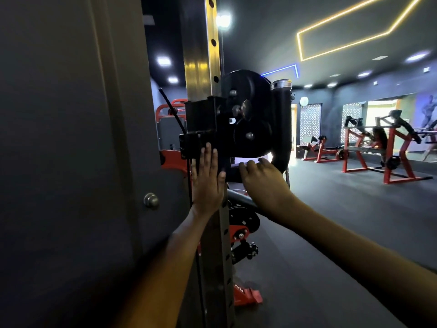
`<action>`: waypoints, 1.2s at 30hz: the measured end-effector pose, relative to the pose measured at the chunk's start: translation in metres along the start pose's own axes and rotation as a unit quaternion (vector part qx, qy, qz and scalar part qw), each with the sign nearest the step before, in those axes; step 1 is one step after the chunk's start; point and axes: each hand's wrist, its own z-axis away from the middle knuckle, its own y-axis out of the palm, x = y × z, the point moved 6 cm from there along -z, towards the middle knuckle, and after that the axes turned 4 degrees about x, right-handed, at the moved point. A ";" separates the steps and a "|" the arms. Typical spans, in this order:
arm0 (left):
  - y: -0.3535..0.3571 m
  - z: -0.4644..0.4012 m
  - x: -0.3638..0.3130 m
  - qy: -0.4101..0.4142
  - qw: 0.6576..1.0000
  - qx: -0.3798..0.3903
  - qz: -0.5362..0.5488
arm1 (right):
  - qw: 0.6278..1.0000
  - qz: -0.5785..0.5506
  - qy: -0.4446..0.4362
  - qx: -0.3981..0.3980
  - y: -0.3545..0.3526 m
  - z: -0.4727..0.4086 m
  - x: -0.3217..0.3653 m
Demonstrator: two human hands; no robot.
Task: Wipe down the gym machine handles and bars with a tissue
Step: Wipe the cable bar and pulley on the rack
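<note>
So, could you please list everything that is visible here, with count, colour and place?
Perforated upright post: one, steel with yellow reflection, centre left.
Pulley carriage: one, black, mounted on the post.
Grip handle: one, black with silver cap, right of the carriage.
Cable: one, black, left of the post.
Grey panel: one, left side, with a bolt.
Red machines: several, far right.
Tissue: not clearly visible.
Left hand: open, flat against the post.
Right hand: under the carriage, closure unclear.
</note>
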 end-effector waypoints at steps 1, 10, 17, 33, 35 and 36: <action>0.001 0.001 0.001 -0.006 1.000 0.003 0.007 | 1.000 0.005 0.008 0.017 -0.002 0.002 -0.002; 0.011 0.003 0.011 -0.023 0.994 0.000 0.110 | 0.989 -0.097 0.032 0.107 0.008 -0.028 0.017; 0.013 0.008 0.012 -0.022 0.991 0.001 0.129 | 0.995 -0.037 -0.087 -0.045 0.019 0.007 0.008; 0.013 0.010 0.014 -0.025 0.988 0.010 0.152 | 0.912 -0.402 0.081 -0.014 0.078 0.054 -0.016; 0.015 0.011 0.014 -0.025 0.989 0.002 0.148 | 0.651 -0.688 0.322 -0.002 0.095 0.052 -0.019; 0.015 0.012 0.013 -0.023 0.989 -0.001 0.145 | 0.473 -0.802 0.363 0.019 0.102 0.044 -0.006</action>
